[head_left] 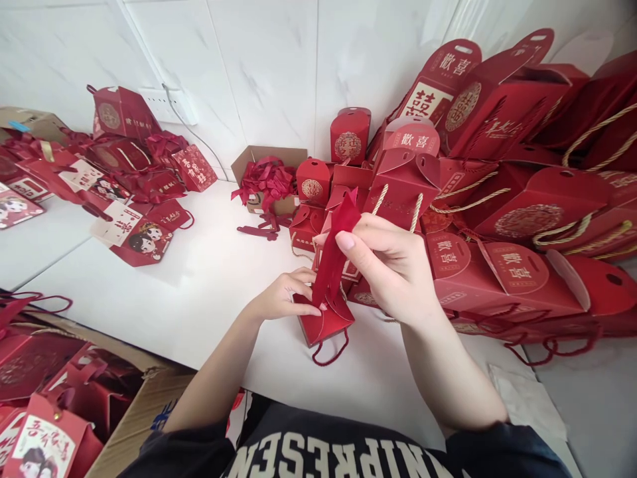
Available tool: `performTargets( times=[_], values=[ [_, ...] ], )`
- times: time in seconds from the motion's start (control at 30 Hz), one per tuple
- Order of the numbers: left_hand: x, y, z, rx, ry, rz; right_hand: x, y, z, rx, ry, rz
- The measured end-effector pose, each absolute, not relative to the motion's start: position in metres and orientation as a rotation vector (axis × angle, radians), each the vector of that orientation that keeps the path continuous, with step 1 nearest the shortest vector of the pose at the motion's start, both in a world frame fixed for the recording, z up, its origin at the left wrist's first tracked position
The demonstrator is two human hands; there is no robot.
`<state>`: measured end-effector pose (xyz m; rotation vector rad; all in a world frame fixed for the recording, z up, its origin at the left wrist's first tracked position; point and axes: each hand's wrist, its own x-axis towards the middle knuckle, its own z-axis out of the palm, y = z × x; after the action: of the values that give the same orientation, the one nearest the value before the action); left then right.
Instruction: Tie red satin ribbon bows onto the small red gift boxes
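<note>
A small red gift box (pixel 318 326) with a dark red cord handle stands on the white table in front of me. My left hand (pixel 286 297) is at its top, thumb and fingers pinching the box's upper part beside the ribbon. A dark red ribbon (pixel 328 265) rises from the top of the box. Its upper end is pinched between the thumb and fingers of my right hand (pixel 391 262), raised above the box. The ribbon's lower end is partly hidden by my left fingers.
Stacked red gift boxes (pixel 527 219) fill the right side. An open carton (pixel 298 158) of red ribbons stands at the wall, with loose ribbon strips (pixel 259 231) in front. More gift boxes (pixel 144 242) lie at the left. A large carton (pixel 134 425) of boxes is at lower left.
</note>
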<state>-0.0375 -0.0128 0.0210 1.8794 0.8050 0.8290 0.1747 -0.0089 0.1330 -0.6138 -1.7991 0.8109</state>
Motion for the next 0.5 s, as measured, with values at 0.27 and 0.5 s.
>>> performTargets(
  times=[0.27, 0.5],
  values=[
    [-0.033, -0.013, 0.017, 1.898, 0.784, 0.753, 0.173, -0.01, 0.134, -0.481, -1.838, 0.87],
    [-0.031, -0.011, -0.001, 1.835, 0.705, 0.818, 0.174, -0.006, 0.13, -0.358, -1.867, 0.925]
  ],
)
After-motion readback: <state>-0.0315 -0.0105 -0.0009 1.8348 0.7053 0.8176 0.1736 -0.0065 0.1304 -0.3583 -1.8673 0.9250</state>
